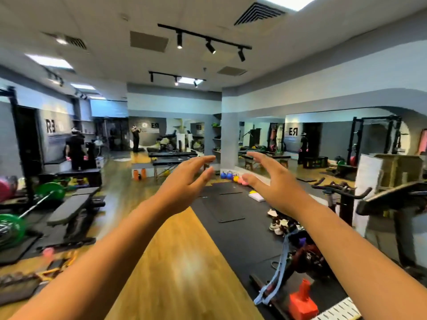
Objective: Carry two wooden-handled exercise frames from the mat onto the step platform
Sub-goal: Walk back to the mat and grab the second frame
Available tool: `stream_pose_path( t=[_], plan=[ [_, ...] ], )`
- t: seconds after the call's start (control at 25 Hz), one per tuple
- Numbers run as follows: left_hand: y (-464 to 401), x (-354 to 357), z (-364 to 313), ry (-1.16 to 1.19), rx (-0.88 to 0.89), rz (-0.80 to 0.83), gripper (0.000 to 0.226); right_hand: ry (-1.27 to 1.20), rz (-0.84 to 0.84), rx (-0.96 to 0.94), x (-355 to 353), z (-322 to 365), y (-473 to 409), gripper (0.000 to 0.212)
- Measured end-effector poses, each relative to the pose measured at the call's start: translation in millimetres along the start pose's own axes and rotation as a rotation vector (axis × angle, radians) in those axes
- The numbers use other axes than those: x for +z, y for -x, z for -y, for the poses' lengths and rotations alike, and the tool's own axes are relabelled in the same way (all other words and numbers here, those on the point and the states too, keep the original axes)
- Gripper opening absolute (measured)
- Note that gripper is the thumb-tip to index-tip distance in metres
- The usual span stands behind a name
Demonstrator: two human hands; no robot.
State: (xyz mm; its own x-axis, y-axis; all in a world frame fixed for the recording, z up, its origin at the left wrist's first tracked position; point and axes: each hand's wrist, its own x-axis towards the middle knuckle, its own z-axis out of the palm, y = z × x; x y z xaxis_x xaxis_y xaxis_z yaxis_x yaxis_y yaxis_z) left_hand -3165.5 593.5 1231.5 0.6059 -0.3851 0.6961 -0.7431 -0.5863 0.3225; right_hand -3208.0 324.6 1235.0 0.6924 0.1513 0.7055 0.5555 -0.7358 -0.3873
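Reaching forward, left hand [184, 181] and right hand [272, 181] spread, empty.

Bright, even indoor light from ceiling panels [287, 1] and track spotlights [210, 47]; glare patch on wooden floor [188, 265]; soft motion blur, fisheye bending at edges.

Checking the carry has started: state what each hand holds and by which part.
Nothing is held. The left hand and right hand are both raised in front of the camera, open with fingers spread, palms facing each other, and empty. No wooden-handled frame can be made out.
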Motion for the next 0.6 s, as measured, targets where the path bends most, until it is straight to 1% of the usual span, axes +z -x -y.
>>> stream_pose_path(
  t=[0.16, 0.32, 0.44, 0.6],
  plan=[
    [33.6, -29.9, 25.2, -0.139, -0.129, -0.031, 0.053, -0.133, 0.075, -0.051, 46.8, 8.0, -17.6, 0.068],
    [43.8, -48.5, 61.1, -0.23, -0.19, -0.051, 0.053, -0.163, 0.136, -0.104, 95.4, 10.3, -38.2, 0.065],
    [39.3, -57.3, 104.9, -0.243, -0.236, -0.062, 0.051, -0.149, 0.15, -0.117, 130.0, 8.4, -69.0, 0.065],
    [21.4, -66.7, 166.0, -0.233, -0.22, -0.075, 0.053, -0.134, 0.155, -0.123, 176.4, -2.4, -118.0, 0.066]
  ],
)
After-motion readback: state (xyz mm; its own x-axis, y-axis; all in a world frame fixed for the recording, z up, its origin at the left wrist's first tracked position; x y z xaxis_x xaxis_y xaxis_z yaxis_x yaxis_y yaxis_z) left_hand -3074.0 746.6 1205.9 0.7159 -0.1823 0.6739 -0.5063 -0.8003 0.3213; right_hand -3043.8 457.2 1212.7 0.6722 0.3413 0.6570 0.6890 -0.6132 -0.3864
